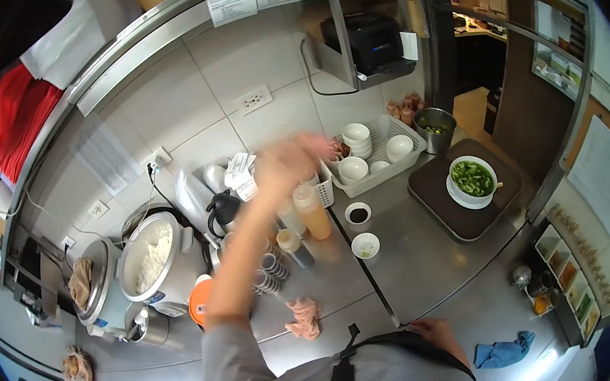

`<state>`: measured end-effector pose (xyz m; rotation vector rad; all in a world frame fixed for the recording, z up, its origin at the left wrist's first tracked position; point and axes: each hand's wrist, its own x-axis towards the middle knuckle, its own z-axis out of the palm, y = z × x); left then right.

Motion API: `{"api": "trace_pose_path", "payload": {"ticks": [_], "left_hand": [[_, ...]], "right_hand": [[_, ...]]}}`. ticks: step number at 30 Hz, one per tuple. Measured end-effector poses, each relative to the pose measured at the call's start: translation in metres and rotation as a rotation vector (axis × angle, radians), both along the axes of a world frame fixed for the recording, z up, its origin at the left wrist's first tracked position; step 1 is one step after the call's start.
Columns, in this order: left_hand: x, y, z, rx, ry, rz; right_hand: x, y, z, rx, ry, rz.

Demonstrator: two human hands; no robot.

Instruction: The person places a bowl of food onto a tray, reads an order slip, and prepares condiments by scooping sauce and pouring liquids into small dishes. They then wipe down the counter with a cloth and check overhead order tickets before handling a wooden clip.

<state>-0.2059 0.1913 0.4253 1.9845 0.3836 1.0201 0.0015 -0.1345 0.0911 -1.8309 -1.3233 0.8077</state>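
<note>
Near the upper centre of the frame, the left hand [298, 158] is blurred above the squeeze bottles [313, 216], beside the white basket [392, 171] of bowls; how far it is opened, and whether anything is held, cannot be told; at lower right, the right hand [437, 334] is seen half curled by the apron [380, 342], its hold likewise unclear; the reach is probably best made high, so that no bottle is knocked; two small dishes [367, 254], one bowl of greens [471, 200], one brown tray [431, 185] and two cloths [303, 318] are counted.

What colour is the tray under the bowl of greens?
The tray is dark brown; head view.
</note>
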Motion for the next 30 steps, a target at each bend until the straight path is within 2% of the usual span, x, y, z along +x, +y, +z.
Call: {"api": "trace_pose_path", "payload": {"ticks": [1,2,3,4,5,7,8,10,11,14,17,18,20,21,22,24,27,30], "left_hand": [[0.012,-0.023,-0.046,-0.098,0.253,-0.19],[0.029,-0.048,-0.099,-0.167,0.318,-0.438],[0.04,-0.077,-0.138,-0.588,0.516,-0.618],[0.051,-0.092,-0.202,-0.695,0.64,-0.8],[0.061,-0.116,-0.262,-0.768,0.74,-0.829],[0.072,-0.153,-0.341,-0.848,0.789,-1.097],[0.076,-0.171,-0.353,-0.934,0.831,-1.107],[0.084,-0.188,-0.369,-1.058,0.963,-1.093],[0.085,-0.198,-0.369,-0.999,1.052,-1.093],[0.079,-0.219,-0.42,-0.766,1.096,-1.297],[0.088,-0.244,-0.448,-0.588,1.221,-1.463],[0.091,-0.254,-0.452,-0.533,1.267,-1.504],[0.097,-0.272,-0.457,-0.432,1.336,-1.573],[0.099,-0.281,-0.459,-0.386,1.365,-1.599],[0.103,-0.291,-0.461,-0.335,1.386,-1.62],[0.106,-0.304,-0.465,-0.247,1.412,-1.66],[0.108,-0.324,-0.471,-0.14,1.441,-1.695],[0.107,-0.341,-0.476,-0.069,1.457,-1.697]], "right_hand": [[-0.001,-0.002,-0.01,-0.017,-0.027,-0.009],[-0.001,-0.002,-0.018,-0.08,-0.069,0.012],[0.0,-0.003,-0.027,-0.149,-0.103,0.02],[-0.003,-0.009,-0.02,-0.227,-0.127,0.004],[-0.005,-0.014,-0.012,-0.257,-0.136,-0.012],[-0.015,-0.027,0.014,-0.339,-0.168,-0.074],[-0.021,-0.042,0.01,-0.39,-0.19,-0.106],[-0.036,-0.075,-0.02,-0.406,-0.057,-0.121],[-0.047,-0.09,-0.034,-0.39,0.002,-0.13],[-0.081,-0.127,-0.07,-0.429,0.015,-0.231],[-0.123,-0.154,-0.081,-0.513,0.109,-0.532],[-0.138,-0.163,-0.089,-0.546,0.224,-0.622],[-0.157,-0.181,-0.129,-0.602,0.444,-0.747],[-0.179,-0.187,-0.207,-0.732,0.138,-0.738],[-0.199,-0.204,-0.221,-0.786,0.231,-0.703],[-0.222,-0.219,-0.231,-0.881,0.408,-0.622],[-0.246,-0.228,-0.201,-0.94,0.365,-0.77],[-0.255,-0.236,-0.176,-0.877,0.271,-0.825]]}}
